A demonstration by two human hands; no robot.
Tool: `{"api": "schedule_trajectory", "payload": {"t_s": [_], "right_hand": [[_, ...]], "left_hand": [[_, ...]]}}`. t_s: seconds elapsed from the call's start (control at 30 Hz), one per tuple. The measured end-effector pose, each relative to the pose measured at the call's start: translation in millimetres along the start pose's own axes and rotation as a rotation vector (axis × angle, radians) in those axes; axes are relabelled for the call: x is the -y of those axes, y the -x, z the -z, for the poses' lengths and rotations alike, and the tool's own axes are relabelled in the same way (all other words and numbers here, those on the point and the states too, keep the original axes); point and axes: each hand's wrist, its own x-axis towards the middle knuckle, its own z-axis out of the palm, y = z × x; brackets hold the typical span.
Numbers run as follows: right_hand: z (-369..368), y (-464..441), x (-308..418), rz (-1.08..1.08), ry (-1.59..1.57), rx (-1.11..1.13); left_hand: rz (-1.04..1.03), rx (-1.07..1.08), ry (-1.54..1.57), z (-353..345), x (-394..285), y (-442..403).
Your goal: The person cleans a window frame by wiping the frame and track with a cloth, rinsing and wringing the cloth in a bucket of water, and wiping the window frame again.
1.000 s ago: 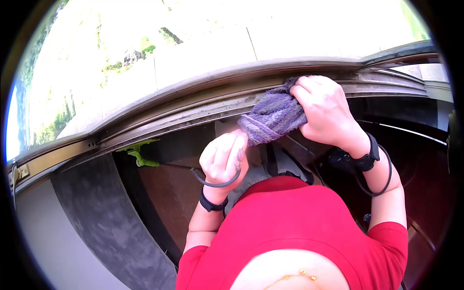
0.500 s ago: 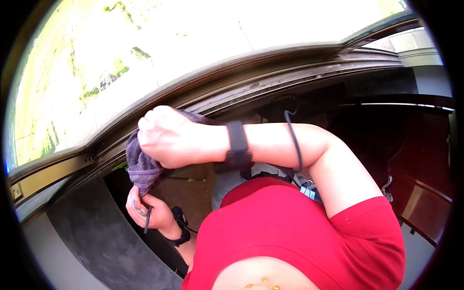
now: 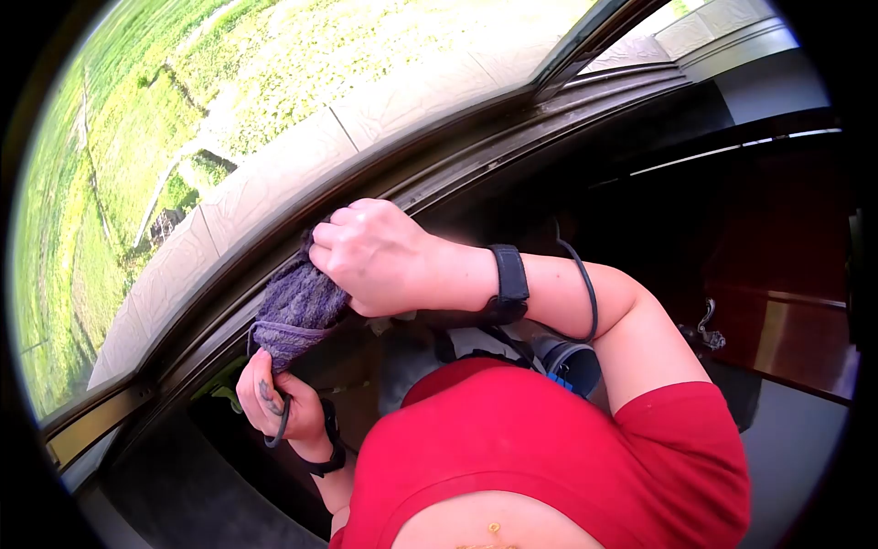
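A purple-grey cloth [image 3: 297, 302] is stretched between my two hands beside the dark window track. My right hand [image 3: 375, 256] is closed on its upper end, knuckles up, close against the window frame [image 3: 439, 178]. At the cloth's lower end, my left hand [image 3: 279, 403] pinches it between thumb and fingers. A dark cord loop [image 3: 282, 425] hangs at the left hand's fingers. Both wrists wear black bands, and another dark cord curves beside my right forearm. Part of the cloth is hidden under the right hand.
Beyond the sill are a pale stone ledge [image 3: 302, 151] and green ground outside. A dark panel [image 3: 192, 485] stands at the lower left. To the right is reddish-brown glossy furniture [image 3: 786, 339]. A blue-rimmed container [image 3: 572, 366] sits by my waist.
My right hand has moved right with the upper end of the cloth, and the cloth is more spread out. My left hand stays at the lower end. The view has turned.
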Motion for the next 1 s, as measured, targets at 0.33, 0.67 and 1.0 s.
{"api": "schedule_trajectory", "payload": {"t_s": [0.33,0.67,1.0], "right_hand": [[105.3,117.5,-137.5,-0.211,0.109,0.012],[180.6,222.3,-247.1,-0.392,0.331,0.012],[143.2,172.8,-188.6,-0.318,0.211,-0.019]], "left_hand": [[-0.256,0.151,0.539,-120.7,-138.2,-50.9],[-0.317,0.432,0.780,-212.2,-269.9,-69.3],[-0.254,0.383,0.645,-163.6,-211.1,-60.6]]}}
